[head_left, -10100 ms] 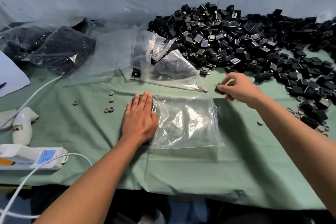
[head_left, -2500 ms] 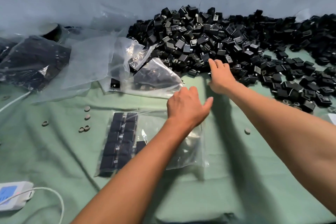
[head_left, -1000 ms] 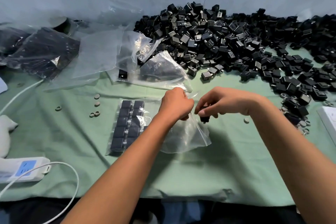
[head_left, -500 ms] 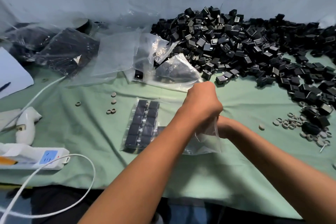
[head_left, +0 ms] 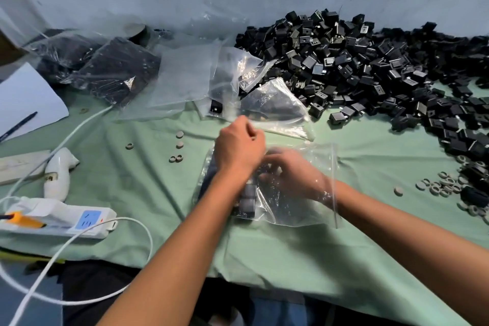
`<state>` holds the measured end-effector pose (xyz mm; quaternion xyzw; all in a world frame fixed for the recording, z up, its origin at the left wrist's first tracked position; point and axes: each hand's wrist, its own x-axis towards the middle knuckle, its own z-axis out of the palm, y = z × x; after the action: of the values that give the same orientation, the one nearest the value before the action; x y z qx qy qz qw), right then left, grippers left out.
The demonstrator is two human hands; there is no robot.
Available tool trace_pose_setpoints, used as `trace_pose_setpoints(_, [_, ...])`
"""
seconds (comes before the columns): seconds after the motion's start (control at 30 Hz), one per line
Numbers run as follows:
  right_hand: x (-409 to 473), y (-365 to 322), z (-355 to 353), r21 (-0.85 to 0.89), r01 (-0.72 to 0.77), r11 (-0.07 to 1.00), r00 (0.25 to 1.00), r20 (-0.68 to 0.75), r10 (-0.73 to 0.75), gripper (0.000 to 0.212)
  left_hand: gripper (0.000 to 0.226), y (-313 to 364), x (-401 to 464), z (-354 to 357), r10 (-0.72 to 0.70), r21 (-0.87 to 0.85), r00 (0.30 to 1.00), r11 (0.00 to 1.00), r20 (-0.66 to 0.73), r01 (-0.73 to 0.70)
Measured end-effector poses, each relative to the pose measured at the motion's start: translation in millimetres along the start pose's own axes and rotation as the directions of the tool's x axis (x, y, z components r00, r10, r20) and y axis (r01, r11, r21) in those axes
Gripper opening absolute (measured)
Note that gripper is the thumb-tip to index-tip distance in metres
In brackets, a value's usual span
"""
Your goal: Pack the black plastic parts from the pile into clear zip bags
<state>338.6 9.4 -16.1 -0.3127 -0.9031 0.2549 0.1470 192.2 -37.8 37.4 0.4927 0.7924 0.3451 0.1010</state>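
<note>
Here, step: filling one bag.
Left hand (head_left: 239,146): fingers curled, pinching the upper film of the clear plastic zip bag (head_left: 299,206) on the green cloth (head_left: 304,259).
Right hand (head_left: 291,171): inside the bag's mouth, fingers bent among the parts; whether it holds one, I cannot tell.
Risk: the thin film may slip from the pinch, or a nudge may scatter the neat rows.
Small black plastic block-shaped parts (head_left: 247,200): packed in rows at the bag's closed end.
Loose pile of black parts (head_left: 370,66): heaped against the wall, large.
</note>
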Motion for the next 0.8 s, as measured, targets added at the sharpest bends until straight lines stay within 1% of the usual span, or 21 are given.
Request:
trace_pose_setpoints(0.07, [2.5,-8.4,-3.6,0.034,-0.018,0.999,0.999,0.034,0.017,0.023,0.008,-34.5,5.6,-6.4,-0.060,0.047,0.996,0.997,-0.064,0.063])
trace_pose_setpoints(0.13, [5.0,-13.1,-5.1,0.085,-0.066,0.994,0.995,0.077,0.060,0.029,0.007,-63.7,10.3,-7.4,-0.058,0.074,0.997,0.995,-0.055,0.062])
trace_pose_setpoints(0.17, [5.8,-11.9,-2.9,0.139,-0.111,0.984,0.990,0.098,0.098,0.032,0.010,-74.5,11.8,-6.7,-0.035,0.100,0.999,0.994,-0.026,0.038])
trace_pose_setpoints(0.2, [7.9,-12.8,-3.3,0.180,-0.124,0.976,0.988,0.109,0.106,0.033,0.014,-82.4,12.8,-5.2,-0.001,0.127,1.000,0.992,0.009,0.000])
trace_pose_setpoints(0.27, [11.1,-15.7,-1.3,0.254,-0.140,0.957,0.985,0.130,0.109,0.030,0.021,-92.6,14.8,-0.8,0.095,0.149,0.993,0.983,0.064,-0.103])
trace_pose_setpoints(0.33, [12.6,-13.3,0.6,0.341,-0.177,0.923,0.981,0.137,0.137,0.026,0.024,-98.3,16.2,2.6,0.168,0.122,0.981,0.976,0.095,-0.179])
trace_pose_setpoints(0.4, [12.7,-11.9,1.5,0.398,-0.225,0.889,0.973,0.144,0.181,0.024,0.026,-101.4,16.7,3.8,0.199,0.089,0.973,0.974,0.119,-0.211])
trace_pose_setpoints(0.47, [12.9,-9.0,4.4,0.436,-0.243,0.866,0.968,0.162,0.190,0.024,0.026,-104.3,16.5,4.8,0.221,0.061,0.966,0.971,0.133,-0.231])
trace_pose_setpoints(0.6, [14.3,-9.0,7.8,0.522,-0.265,0.811,0.964,0.161,0.211,0.030,0.026,-107.6,13.8,7.3,0.231,0.021,0.965,0.972,0.123,-0.235])
trace_pose_setpoints(0.67, [15.8,-10.7,10.0,0.531,-0.275,0.802,0.961,0.164,0.221,0.033,0.026,-107.8,12.6,8.2,0.233,0.024,0.965,0.971,0.121,-0.237])
trace_pose_setpoints(0.73, [16.6,-9.7,11.4,0.531,-0.274,0.802,0.961,0.178,0.211,0.033,0.025,-107.1,11.6,8.3,0.236,0.034,0.965,0.970,0.119,-0.241])
trace_pose_setpoints(0.8, [16.0,-8.8,10.0,0.555,-0.280,0.783,0.959,0.196,0.204,0.027,0.026,-106.4,10.8,7.9,0.238,0.046,0.964,0.968,0.121,-0.245])
